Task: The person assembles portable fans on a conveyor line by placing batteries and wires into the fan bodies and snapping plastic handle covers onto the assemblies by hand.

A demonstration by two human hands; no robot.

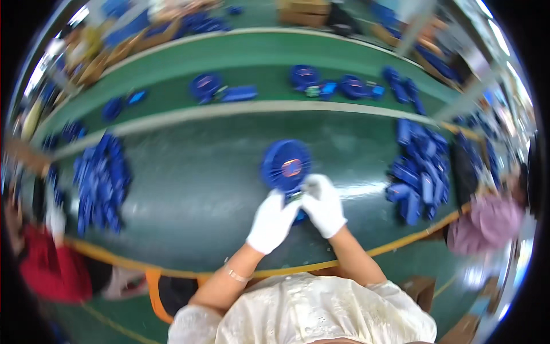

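Over the middle of the green worktable, both my white-gloved hands meet at the neck of a blue handheld fan point(281, 155) with a round ribbed head and an orange mark at its centre. My left hand point(271, 222) is closed round the lower part from the left. From the right, my right hand point(323, 205) pinches near the same spot, its fingers bent. A small green piece point(296, 196), perhaps a circuit board, shows between the fingertips. A bit of bright blue point(301, 216) peeks out below them. My gloves hide the rest of the lower part.
Long blue parts lie heaped at the left point(102, 183) and at the right point(421, 172) of the worktable point(189, 189). Beyond a pale ledge point(229, 110), a green belt carries several blue fans point(205, 86). People sit at both sides, one in red point(57, 269), another wearing mauve point(487, 223).
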